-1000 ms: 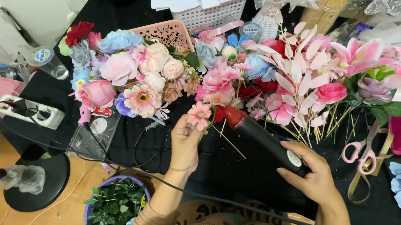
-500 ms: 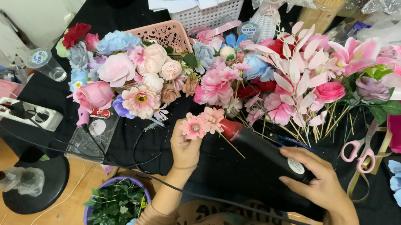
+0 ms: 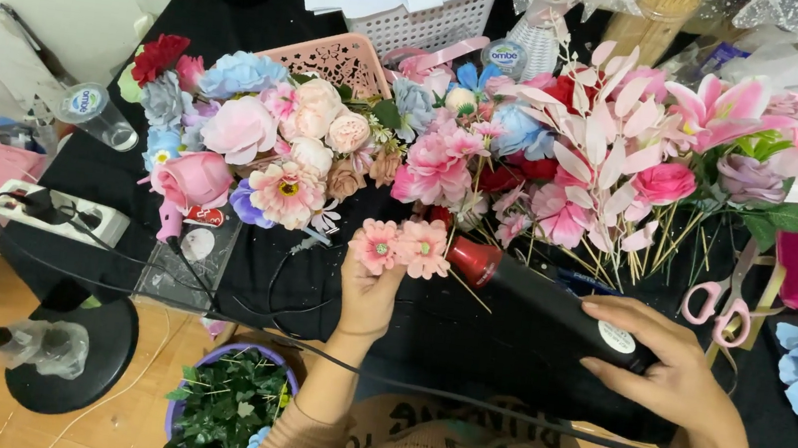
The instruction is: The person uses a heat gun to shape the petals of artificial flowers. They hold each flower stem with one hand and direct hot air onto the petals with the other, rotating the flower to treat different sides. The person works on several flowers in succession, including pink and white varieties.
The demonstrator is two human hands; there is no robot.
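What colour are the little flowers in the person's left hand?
Pink, with darker centres. The little flowers sit at the left hand's fingertips in the head view.

— What's moving?
— The left hand [image 3: 369,296] is turning the small pink flowers [image 3: 403,246] so both blooms are facing up, against the red nozzle [image 3: 472,259].
— And the right hand [image 3: 665,369]?
— Sliding back along the black tool [image 3: 550,306].

The small pink flower sprig [image 3: 403,245] shows two daisy-like blooms side by side, faces up, with yellowish centres, held above the black cloth just below the heap of blooms. The black heat tool [image 3: 550,306] lies slanted, its red nozzle pointing toward ten o'clock and nearly touching the sprig, its body running to four o'clock, a white oval label near its rear
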